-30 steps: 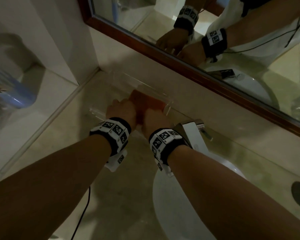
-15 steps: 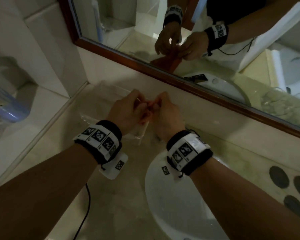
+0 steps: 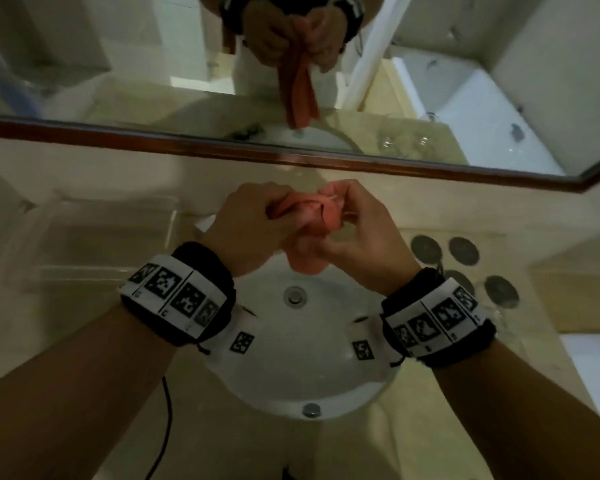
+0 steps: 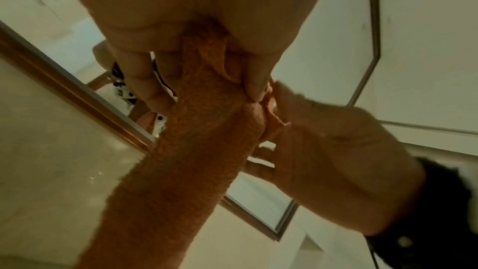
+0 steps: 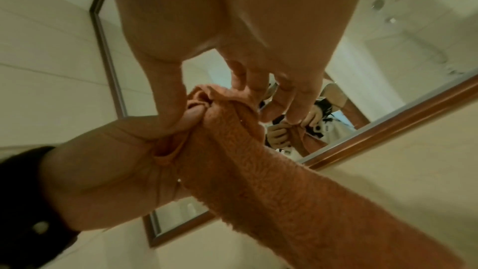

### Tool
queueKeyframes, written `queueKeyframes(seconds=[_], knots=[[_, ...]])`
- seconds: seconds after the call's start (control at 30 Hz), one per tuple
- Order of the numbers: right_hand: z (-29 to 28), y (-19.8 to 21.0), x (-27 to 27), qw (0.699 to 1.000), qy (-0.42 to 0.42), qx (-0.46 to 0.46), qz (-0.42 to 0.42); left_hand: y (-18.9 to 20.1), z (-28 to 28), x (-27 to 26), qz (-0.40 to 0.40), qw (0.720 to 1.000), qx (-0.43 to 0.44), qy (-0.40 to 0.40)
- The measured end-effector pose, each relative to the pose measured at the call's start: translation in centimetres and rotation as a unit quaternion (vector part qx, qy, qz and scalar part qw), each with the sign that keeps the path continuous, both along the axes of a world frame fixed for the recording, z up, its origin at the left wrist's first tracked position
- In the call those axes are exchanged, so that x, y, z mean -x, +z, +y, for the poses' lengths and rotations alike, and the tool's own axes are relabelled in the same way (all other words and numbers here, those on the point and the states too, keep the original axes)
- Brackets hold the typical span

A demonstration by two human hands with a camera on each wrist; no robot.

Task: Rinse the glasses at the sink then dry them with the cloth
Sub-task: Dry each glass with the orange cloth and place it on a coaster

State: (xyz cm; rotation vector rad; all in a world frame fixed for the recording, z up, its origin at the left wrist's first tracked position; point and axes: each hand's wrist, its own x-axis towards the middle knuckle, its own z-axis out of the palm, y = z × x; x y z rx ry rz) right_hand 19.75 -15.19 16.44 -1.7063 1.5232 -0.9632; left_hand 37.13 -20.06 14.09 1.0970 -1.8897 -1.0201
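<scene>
An orange terry cloth (image 3: 317,216) is bunched between both hands above the white sink (image 3: 291,372). My left hand (image 3: 274,213) grips its upper part, fingers curled round it (image 4: 207,89). My right hand (image 3: 340,216) pinches the top fold between thumb and fingers (image 5: 207,101). The rest of the cloth (image 4: 196,171) (image 5: 284,191) hangs down in a long roll. No glass is in either hand. Faint glass shapes (image 3: 404,143) show only as a reflection in the mirror.
A clear plastic tray (image 3: 101,230) stands on the counter at the left. Several dark round coasters (image 3: 461,251) lie to the right of the basin. The wood-framed mirror (image 3: 187,143) runs along the wall behind. A dark cable (image 3: 167,427) hangs below my left forearm.
Both hands have lifted the cloth out of the clear tray and carried it right, over the sink. The head view has swung right with them.
</scene>
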Motion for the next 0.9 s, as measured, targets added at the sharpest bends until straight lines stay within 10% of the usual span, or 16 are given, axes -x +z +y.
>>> queueKeyframes(seconds=[0.63,0.9], knots=[[11.3,-1.3,26.3,0.955,-0.150,-0.015,-0.254,-3.5,9.3,27.3,0.146,0.932,-0.285,-0.172],[13.3,-2.3,32.2,0.905,-0.221,-0.069,-0.356,-3.3,10.2,32.5,0.275,0.875,-0.391,-0.074]])
